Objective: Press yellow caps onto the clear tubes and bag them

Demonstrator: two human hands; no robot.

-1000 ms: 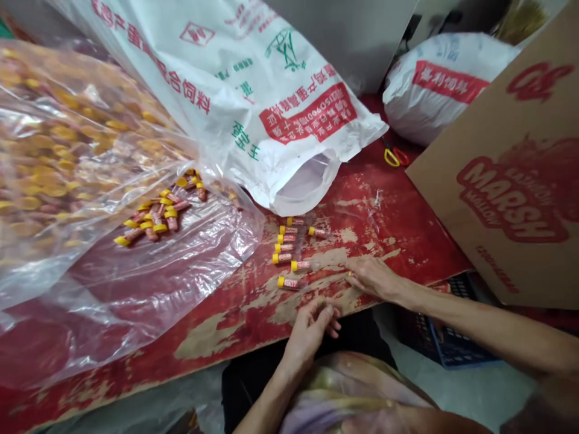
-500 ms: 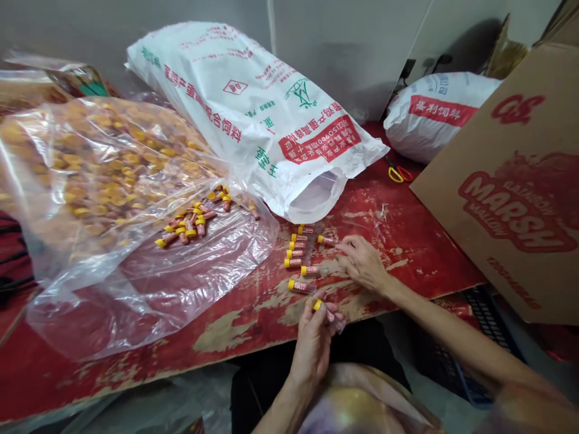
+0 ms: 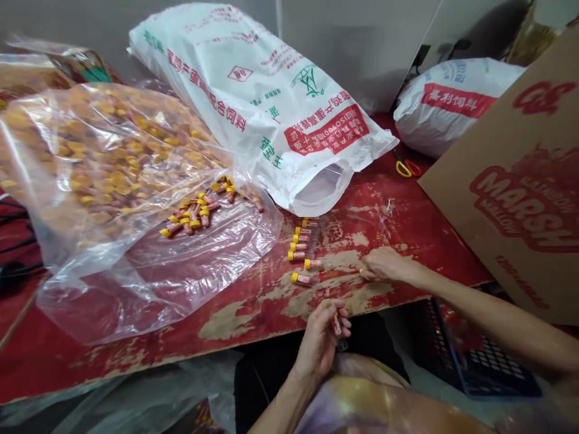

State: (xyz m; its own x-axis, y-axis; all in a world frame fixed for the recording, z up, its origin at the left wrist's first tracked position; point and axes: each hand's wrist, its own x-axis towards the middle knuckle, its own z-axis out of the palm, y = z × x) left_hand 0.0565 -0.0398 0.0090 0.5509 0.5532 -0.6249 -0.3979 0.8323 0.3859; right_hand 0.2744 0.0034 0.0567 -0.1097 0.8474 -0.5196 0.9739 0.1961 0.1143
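My left hand is closed around a small clear tube with red-and-white contents, its bottom end pointing down towards my lap. Over the table's right part, my right hand is closed, and a yellow-capped tube peeks out at its fingertips; most of it is hidden. Left of that hand lie several similar tubes in a rough column, yellow caps to the left. A loose pile of capped tubes rests at the mouth of a large clear plastic bag filled with more of them.
A white woven feed sack lies behind the column, its mouth facing me. Scissors lie near a second white sack. A cardboard box stands at right, above a blue crate. The red tabletop is worn.
My right hand has drawn back to the right, and the tube at its fingertips has left the column. My left hand's tube has tipped more upright. The view has shifted slightly.
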